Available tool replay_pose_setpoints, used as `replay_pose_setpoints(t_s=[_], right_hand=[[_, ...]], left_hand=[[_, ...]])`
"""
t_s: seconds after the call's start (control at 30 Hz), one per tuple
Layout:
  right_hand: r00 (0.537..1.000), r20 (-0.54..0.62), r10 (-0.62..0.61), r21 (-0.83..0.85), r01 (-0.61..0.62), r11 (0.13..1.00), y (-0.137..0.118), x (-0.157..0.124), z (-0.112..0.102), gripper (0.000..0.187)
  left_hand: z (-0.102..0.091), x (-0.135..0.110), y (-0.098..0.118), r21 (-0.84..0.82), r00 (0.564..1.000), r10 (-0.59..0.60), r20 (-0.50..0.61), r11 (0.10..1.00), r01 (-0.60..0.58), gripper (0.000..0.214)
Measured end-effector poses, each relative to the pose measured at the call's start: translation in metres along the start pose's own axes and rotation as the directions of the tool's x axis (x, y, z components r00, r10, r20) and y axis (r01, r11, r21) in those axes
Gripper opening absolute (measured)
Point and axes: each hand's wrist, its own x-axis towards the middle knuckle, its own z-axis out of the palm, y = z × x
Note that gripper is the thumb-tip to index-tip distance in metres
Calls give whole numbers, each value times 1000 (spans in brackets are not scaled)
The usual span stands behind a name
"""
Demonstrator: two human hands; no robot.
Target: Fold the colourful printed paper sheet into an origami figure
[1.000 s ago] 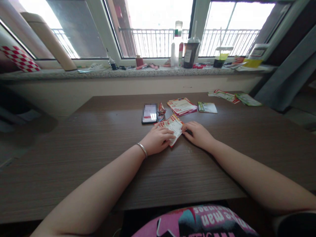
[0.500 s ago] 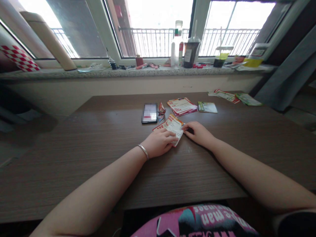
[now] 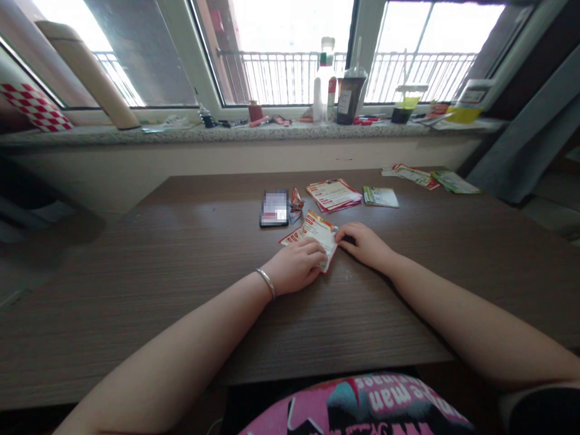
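Observation:
A small printed sheet of paper [image 3: 312,225], white with red and orange print, lies at an angle on the table and is folded. My left hand [image 3: 296,263], with a silver bangle at the wrist, rests over its lower part, fingers curled together and pressed on it, hiding that portion. At the sheet's right edge, my right hand [image 3: 357,241] pinches with thumb and fingertips. Just beyond the paper sits a folded piece of red and orange paper [image 3: 296,204], next to a phone [image 3: 274,208] whose screen is blurred out. A stack of similar printed sheets [image 3: 334,195] lies farther back.
A small pile of green and white papers [image 3: 380,197] lies right of the stack. More leaflets [image 3: 419,176] are at the table's back right. On the stone windowsill [image 3: 172,136] stand a bottle [image 3: 323,90], a dark cup with a straw [image 3: 348,99] and small items.
My left hand has shifted slightly right and down on the sheet, its fingers more curled. The paper has turned and slid slightly towards me. The right hand has barely moved.

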Motion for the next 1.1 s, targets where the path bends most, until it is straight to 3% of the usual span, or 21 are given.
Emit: replay_pose_setpoints(t_s=[0.23, 0.6, 0.9, 1.1], right_hand=[[1000, -24, -5, 43, 6, 999, 2, 0, 2, 5], [988, -146, 58, 59, -50, 997, 4, -2, 3, 14], [988, -69, 140, 35, -138, 990, 0, -1, 0, 14], [977, -110, 180, 18, -179, 984, 2, -2, 0, 11]], left_hand=[[8, -2, -1, -56, 999, -33, 29, 998, 34, 32], [2, -1, -2, -56, 997, 70, 22, 996, -69, 31], [-3, -1, 0, -119, 995, 86, 48, 990, -80, 23], [-6, -2, -5, -134, 992, 63, 105, 990, -49, 27]])
